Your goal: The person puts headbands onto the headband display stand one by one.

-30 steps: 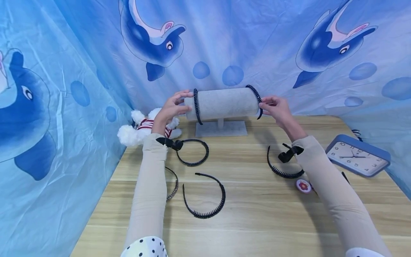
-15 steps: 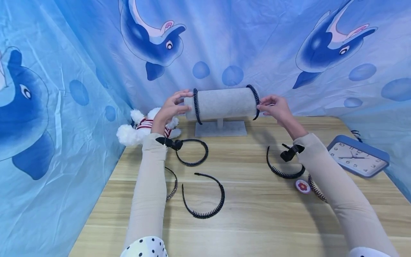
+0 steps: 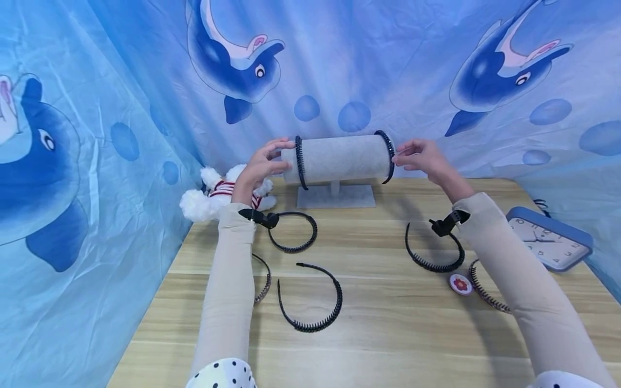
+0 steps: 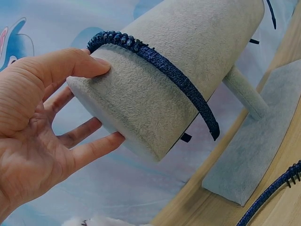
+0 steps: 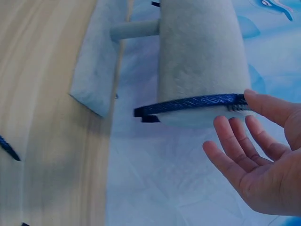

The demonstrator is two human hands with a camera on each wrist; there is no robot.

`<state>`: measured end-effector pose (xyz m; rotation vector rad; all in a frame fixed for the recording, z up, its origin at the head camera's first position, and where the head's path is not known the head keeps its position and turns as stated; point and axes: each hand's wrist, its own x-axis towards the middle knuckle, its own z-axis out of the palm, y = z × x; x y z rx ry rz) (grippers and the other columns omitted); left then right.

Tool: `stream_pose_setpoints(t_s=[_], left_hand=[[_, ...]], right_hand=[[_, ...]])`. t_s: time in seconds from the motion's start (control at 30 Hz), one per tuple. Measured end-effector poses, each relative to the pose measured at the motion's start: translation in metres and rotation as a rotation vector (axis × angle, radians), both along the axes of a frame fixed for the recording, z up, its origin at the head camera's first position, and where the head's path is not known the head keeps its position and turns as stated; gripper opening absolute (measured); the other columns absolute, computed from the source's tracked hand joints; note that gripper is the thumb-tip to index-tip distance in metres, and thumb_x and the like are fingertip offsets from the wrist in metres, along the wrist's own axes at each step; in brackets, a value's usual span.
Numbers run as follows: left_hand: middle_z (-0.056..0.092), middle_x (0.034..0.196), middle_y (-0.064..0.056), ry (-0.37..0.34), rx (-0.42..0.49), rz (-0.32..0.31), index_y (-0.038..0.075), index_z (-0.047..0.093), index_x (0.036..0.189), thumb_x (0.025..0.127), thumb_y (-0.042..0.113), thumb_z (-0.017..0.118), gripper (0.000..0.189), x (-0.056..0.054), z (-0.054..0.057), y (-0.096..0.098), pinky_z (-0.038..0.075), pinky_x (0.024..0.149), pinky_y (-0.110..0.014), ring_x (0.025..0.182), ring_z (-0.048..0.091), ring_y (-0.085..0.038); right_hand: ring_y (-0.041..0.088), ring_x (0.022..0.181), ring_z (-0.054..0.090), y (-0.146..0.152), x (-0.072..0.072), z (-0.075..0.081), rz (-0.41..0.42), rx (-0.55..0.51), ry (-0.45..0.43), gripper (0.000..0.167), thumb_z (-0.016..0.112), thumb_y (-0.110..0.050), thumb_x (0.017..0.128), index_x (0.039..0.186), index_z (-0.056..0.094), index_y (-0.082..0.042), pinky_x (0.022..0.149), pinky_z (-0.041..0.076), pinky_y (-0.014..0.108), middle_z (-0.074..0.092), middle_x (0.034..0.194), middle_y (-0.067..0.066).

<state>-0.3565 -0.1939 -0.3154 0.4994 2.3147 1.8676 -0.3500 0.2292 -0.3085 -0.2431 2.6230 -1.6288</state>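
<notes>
A grey cloth-covered display roll (image 3: 344,158) stands on a flat base (image 3: 336,197), bearing two black toothed headbands. My left hand (image 3: 262,163) holds the roll's left end, thumb on the grey cloth and fingertips at the end's edge, beside the left headband (image 4: 176,77). The other headband (image 3: 390,156) arches over the right end. My right hand (image 5: 263,157) is beside that headband, its thumb tip at the band and its other fingers spread loosely beyond the end. The right headband's tips point down past the roll's underside.
More headbands lie on the wooden table: a black one (image 3: 335,312) in front, one behind it (image 3: 314,231), one at right (image 3: 434,267), and brownish ones partly under each arm. A flower badge (image 3: 460,284), a clock (image 3: 555,242) and a white plush toy (image 3: 196,206) are nearby.
The right headband's lower end has shifted left and sits straighter on the roll. My right forearm has swung slightly right, uncovering a brownish headband. The left hand keeps its place.
</notes>
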Motion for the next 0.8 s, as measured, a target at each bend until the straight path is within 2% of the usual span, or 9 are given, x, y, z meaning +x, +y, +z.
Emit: stream_pose_setpoints(t_s=[0.2,0.3,0.4,0.5,0.8], left_hand=[[0.028,0.166,0.004,-0.014,-0.009,0.011,0.005,0.055,0.144,0.09,-0.002,0.07,0.056,0.0,0.0,0.001,0.043,0.115,-0.053,0.153,0.027,-0.033],[0.028,0.166,0.005,-0.015,-0.011,0.012,0.005,0.055,0.144,0.091,-0.002,0.07,0.056,0.0,0.0,0.001,0.043,0.115,-0.054,0.153,0.028,-0.032],[0.028,0.166,0.005,-0.015,-0.013,0.012,0.005,0.055,0.144,0.091,-0.002,0.07,0.056,0.0,0.001,0.001,0.043,0.115,-0.054,0.153,0.027,-0.032],[0.028,0.166,0.004,-0.009,-0.012,0.009,0.004,0.055,0.144,0.091,-0.002,0.07,0.056,0.0,0.0,0.002,0.042,0.116,-0.054,0.153,0.027,-0.033],[0.027,0.167,0.003,-0.004,-0.012,0.004,0.005,0.054,0.145,0.091,-0.002,0.069,0.056,0.001,0.001,0.001,0.041,0.116,-0.055,0.154,0.026,-0.032]], right_hand=[[0.005,0.099,0.063,0.003,-0.007,0.014,0.017,0.011,0.011,0.044,0.067,-0.017,0.099,0.137,0.055,0.001,0.083,0.057,0.016,0.062,0.122,0.008],[0.017,0.115,0.061,0.003,-0.01,0.019,0.042,0.05,0.013,0.048,0.065,-0.019,0.1,0.143,0.052,-0.001,0.098,0.056,0.027,0.057,0.139,0.018],[0.028,0.134,0.053,0.003,-0.013,0.022,0.069,0.083,0.005,0.051,0.062,-0.019,0.102,0.149,0.049,-0.005,0.113,0.047,0.042,0.049,0.152,0.019],[0.033,0.143,0.045,0.002,-0.016,0.025,0.084,0.093,-0.001,0.053,0.062,-0.017,0.102,0.151,0.047,-0.007,0.12,0.038,0.051,0.044,0.158,0.017],[0.035,0.151,0.033,-0.002,-0.024,0.034,0.184,0.118,-0.006,0.058,0.062,-0.01,0.101,0.155,0.042,-0.009,0.124,0.028,0.055,0.035,0.164,0.016]])
